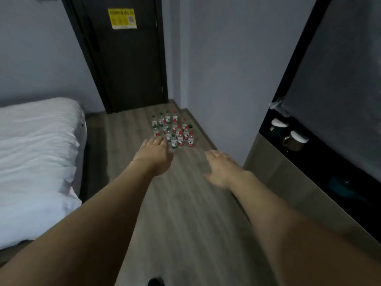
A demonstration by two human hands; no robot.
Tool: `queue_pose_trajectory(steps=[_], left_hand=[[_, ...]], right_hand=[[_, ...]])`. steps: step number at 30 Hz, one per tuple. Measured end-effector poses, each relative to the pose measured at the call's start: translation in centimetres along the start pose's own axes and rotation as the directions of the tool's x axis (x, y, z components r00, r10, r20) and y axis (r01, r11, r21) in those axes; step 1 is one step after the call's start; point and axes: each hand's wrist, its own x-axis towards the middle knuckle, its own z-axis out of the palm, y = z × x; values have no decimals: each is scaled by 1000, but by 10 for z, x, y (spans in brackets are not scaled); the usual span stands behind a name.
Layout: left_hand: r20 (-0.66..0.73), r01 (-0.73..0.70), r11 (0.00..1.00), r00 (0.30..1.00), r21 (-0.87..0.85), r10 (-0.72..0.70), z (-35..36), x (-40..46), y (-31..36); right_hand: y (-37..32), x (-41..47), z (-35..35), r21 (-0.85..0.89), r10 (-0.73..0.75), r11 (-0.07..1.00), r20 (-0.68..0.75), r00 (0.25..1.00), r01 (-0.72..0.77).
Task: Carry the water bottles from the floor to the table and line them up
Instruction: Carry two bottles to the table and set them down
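Observation:
Several small water bottles [174,129] with red or green caps stand upright in a cluster on the wooden floor [185,203], near the far wall corner. My left hand [155,155] stretches forward with relaxed fingers, its fingertips overlapping the nearest bottles in the view; contact cannot be told. My right hand [221,168] is held out lower and to the right, fingers spread, holding nothing. The dark table [268,122] runs along the right side.
A bed [37,157] with white bedding fills the left. A dark door [127,58] with a yellow notice stands behind the bottles. Two mugs [288,133] with white lids sit on the table's far end. A small dark object [190,126] lies beside the bottles.

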Motion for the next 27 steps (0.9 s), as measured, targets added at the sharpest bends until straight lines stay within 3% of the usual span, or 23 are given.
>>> queue_pose_trajectory(steps=[12,27], left_hand=[[137,-24,998,990,-58,32,22,132,-117],[270,68,990,962,-128,-31,42,352,-242]], right_hand=[[-62,168,-1,110,102,988,24,994,-104],[-58,432,2,228,145,957,160,976,-179]])
